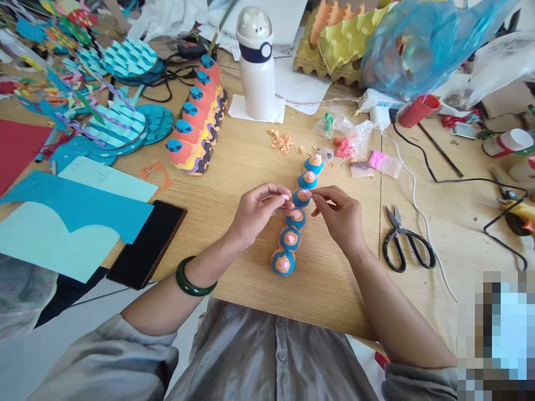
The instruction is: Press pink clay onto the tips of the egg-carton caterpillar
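A row of several blue-and-orange bumps with pink tips, resembling an egg-carton strip covered in modelling clay, lies on the table in front of me. My left hand is closed in a pinch on a small piece of pink clay, just left of the row's middle. On the other side, my right hand pinches with thumb and forefinger at the pink tip of a middle bump. Whether a separate bit is between those fingertips, I cannot tell.
Black-handled scissors lie to the right beside a white cable. A phone and cut blue paper are at left. Behind stand an orange decorated carton piece, a white bottle, orange scraps and clay bags.
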Action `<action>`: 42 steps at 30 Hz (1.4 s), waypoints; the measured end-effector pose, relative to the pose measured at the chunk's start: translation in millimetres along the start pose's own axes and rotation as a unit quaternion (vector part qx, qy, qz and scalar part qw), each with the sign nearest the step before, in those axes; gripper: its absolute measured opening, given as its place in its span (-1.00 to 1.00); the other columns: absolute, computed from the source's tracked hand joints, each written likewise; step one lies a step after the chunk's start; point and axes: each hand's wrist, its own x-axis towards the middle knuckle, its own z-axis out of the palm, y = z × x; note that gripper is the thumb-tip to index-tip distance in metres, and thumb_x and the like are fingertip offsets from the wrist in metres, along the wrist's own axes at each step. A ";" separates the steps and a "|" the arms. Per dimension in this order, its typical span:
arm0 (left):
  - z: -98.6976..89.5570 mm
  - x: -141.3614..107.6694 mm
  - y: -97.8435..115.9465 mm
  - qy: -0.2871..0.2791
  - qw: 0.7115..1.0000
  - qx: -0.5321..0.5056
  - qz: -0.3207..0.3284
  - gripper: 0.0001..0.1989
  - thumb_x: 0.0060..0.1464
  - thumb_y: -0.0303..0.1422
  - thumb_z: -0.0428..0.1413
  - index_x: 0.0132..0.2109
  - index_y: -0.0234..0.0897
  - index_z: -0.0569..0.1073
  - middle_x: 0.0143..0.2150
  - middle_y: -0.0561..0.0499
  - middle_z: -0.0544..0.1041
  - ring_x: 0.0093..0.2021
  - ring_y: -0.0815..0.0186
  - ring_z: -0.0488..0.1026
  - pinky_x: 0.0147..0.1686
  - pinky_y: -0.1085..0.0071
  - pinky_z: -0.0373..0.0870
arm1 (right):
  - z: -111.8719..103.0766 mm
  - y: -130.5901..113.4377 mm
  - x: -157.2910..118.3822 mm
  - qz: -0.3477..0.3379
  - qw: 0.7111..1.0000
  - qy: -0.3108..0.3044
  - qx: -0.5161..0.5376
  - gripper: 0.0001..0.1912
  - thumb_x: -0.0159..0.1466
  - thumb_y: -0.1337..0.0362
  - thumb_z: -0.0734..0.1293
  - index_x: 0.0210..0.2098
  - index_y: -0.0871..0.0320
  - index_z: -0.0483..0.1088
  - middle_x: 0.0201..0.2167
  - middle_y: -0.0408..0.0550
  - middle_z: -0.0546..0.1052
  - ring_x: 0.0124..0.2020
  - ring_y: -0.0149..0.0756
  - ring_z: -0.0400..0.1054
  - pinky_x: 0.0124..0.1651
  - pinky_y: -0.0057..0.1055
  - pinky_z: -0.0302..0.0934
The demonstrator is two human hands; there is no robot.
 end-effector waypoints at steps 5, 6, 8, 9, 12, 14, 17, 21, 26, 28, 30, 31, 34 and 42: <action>6.9 25.7 2.9 -0.011 0.997 -0.055 -0.059 -0.90 -0.04 -0.43 0.29 -0.36 -0.35 0.53 -0.36 0.02 0.59 -0.35 0.39 0.58 -0.35 0.47 0.57 | 3.5 1.2 5.0 0.016 0.998 -0.008 -0.056 -0.87 0.28 0.21 0.48 -0.35 0.13 0.60 -0.37 -0.11 0.59 -0.48 -0.43 0.39 -0.46 -0.41 0.37; 7.8 29.8 1.6 -0.011 0.998 -0.039 -0.051 -0.89 -0.03 -0.42 0.30 -0.35 -0.34 0.53 -0.38 0.03 0.59 -0.38 0.40 0.55 -0.39 0.48 0.54 | 3.6 2.2 6.0 0.015 0.998 -0.012 -0.067 -0.87 0.28 0.22 0.48 -0.36 0.13 0.58 -0.38 -0.11 0.58 -0.47 -0.43 0.38 -0.46 -0.41 0.36; 8.9 36.3 -2.7 -0.020 1.000 0.011 -0.021 -0.89 -0.01 -0.41 0.30 -0.29 -0.33 0.57 -0.42 0.06 0.57 -0.44 0.43 0.50 -0.46 0.50 0.48 | 3.7 4.5 7.7 0.003 0.996 -0.018 -0.086 -0.87 0.28 0.23 0.47 -0.37 0.13 0.56 -0.39 -0.12 0.56 -0.45 -0.42 0.36 -0.44 -0.40 0.34; 9.2 38.8 -5.2 -0.030 0.999 0.038 -0.004 -0.88 0.01 -0.40 0.30 -0.26 -0.32 0.60 -0.42 0.06 0.58 -0.46 0.44 0.48 -0.48 0.50 0.46 | 3.9 5.6 8.3 -0.003 0.995 -0.019 -0.095 -0.87 0.29 0.23 0.47 -0.37 0.13 0.55 -0.39 -0.12 0.55 -0.44 -0.41 0.35 -0.43 -0.40 0.33; 9.0 43.2 -12.2 -0.065 0.992 0.102 0.023 -0.86 0.08 -0.35 0.30 -0.20 -0.30 0.64 -0.36 0.02 0.66 -0.49 0.42 0.50 -0.45 0.46 0.48 | 4.9 8.5 9.2 0.003 0.995 -0.013 -0.095 -0.87 0.29 0.22 0.46 -0.34 0.12 0.50 -0.41 -0.14 0.54 -0.43 -0.41 0.35 -0.43 -0.41 0.32; 8.4 44.4 -15.7 -0.075 0.990 0.118 0.021 -0.84 0.09 -0.31 0.31 -0.19 -0.29 0.65 -0.31 -0.01 0.70 -0.44 0.38 0.57 -0.39 0.42 0.53 | 5.8 10.0 9.4 0.021 0.997 -0.008 -0.077 -0.87 0.29 0.21 0.46 -0.32 0.11 0.47 -0.42 -0.15 0.55 -0.44 -0.40 0.38 -0.44 -0.41 0.32; 7.2 45.3 -19.3 -0.073 0.990 0.117 0.016 -0.80 0.09 -0.27 0.32 -0.19 -0.29 0.64 -0.27 -0.04 0.72 -0.32 0.30 0.65 -0.29 0.37 0.59 | 6.7 11.0 8.8 0.046 0.998 -0.014 -0.035 -0.84 0.28 0.18 0.47 -0.33 0.10 0.47 -0.41 -0.14 0.57 -0.45 -0.40 0.40 -0.45 -0.41 0.37; 6.5 45.0 -20.5 -0.068 0.989 0.130 0.011 -0.76 0.06 -0.22 0.37 -0.21 -0.30 0.62 -0.25 -0.06 0.73 -0.35 0.31 0.63 -0.34 0.39 0.55 | 5.9 9.0 3.2 0.069 0.997 -0.004 0.018 -0.83 0.26 0.15 0.49 -0.27 0.10 0.51 -0.35 -0.12 0.59 -0.42 -0.37 0.45 -0.44 -0.39 0.43; 6.3 41.9 -17.3 -0.064 0.991 0.115 -0.008 -0.72 0.11 -0.16 0.35 -0.20 -0.30 0.62 -0.22 -0.08 0.73 -0.30 0.30 0.65 -0.26 0.37 0.59 | 5.6 9.5 -8.1 0.050 0.998 0.038 -0.011 -0.91 0.30 0.21 0.45 -0.27 0.09 0.53 -0.32 -0.11 0.57 -0.35 -0.34 0.45 -0.42 -0.40 0.40; 5.2 41.1 -16.8 -0.063 0.993 0.099 -0.009 -0.71 0.12 -0.15 0.35 -0.20 -0.31 0.62 -0.20 -0.09 0.74 -0.25 0.28 0.66 -0.21 0.35 0.61 | 6.9 11.4 -10.8 0.038 0.998 0.039 -0.036 -0.93 0.32 0.24 0.43 -0.26 0.08 0.56 -0.31 -0.11 0.56 -0.35 -0.34 0.43 -0.40 -0.40 0.38; 3.8 41.3 -17.6 -0.064 0.993 0.099 -0.012 -0.70 0.08 -0.16 0.38 -0.19 -0.32 0.63 -0.21 -0.09 0.73 -0.25 0.27 0.66 -0.21 0.34 0.62 | 8.6 12.9 -12.7 0.024 0.997 0.036 -0.062 -0.92 0.36 0.25 0.40 -0.23 0.07 0.58 -0.28 -0.10 0.57 -0.33 -0.35 0.42 -0.38 -0.39 0.38; 3.3 41.8 -18.4 -0.065 0.993 0.102 -0.013 -0.70 0.05 -0.17 0.39 -0.19 -0.32 0.63 -0.22 -0.08 0.73 -0.26 0.27 0.66 -0.22 0.34 0.62 | 9.6 13.2 -13.6 0.016 0.997 0.034 -0.073 -0.90 0.37 0.26 0.39 -0.21 0.06 0.59 -0.26 -0.09 0.57 -0.32 -0.35 0.43 -0.36 -0.39 0.39; 2.9 43.9 -21.3 -0.066 0.992 0.109 -0.009 -0.70 0.02 -0.19 0.41 -0.21 -0.32 0.61 -0.26 -0.06 0.70 -0.26 0.27 0.66 -0.25 0.35 0.61 | 11.9 13.0 -17.1 -0.015 0.995 0.028 -0.096 -0.84 0.41 0.29 0.33 -0.15 0.04 0.59 -0.19 -0.07 0.59 -0.29 -0.35 0.45 -0.33 -0.39 0.41; 3.4 36.6 -10.3 -0.025 0.998 0.059 0.003 -0.75 0.09 -0.24 0.36 -0.14 -0.31 0.67 -0.22 -0.04 0.71 -0.22 0.30 0.65 -0.12 0.31 0.65 | 6.4 11.3 -17.8 -0.013 0.997 0.053 -0.062 -0.80 0.40 0.32 0.30 -0.07 0.04 0.56 -0.14 -0.06 0.59 -0.24 -0.33 0.48 -0.33 -0.38 0.44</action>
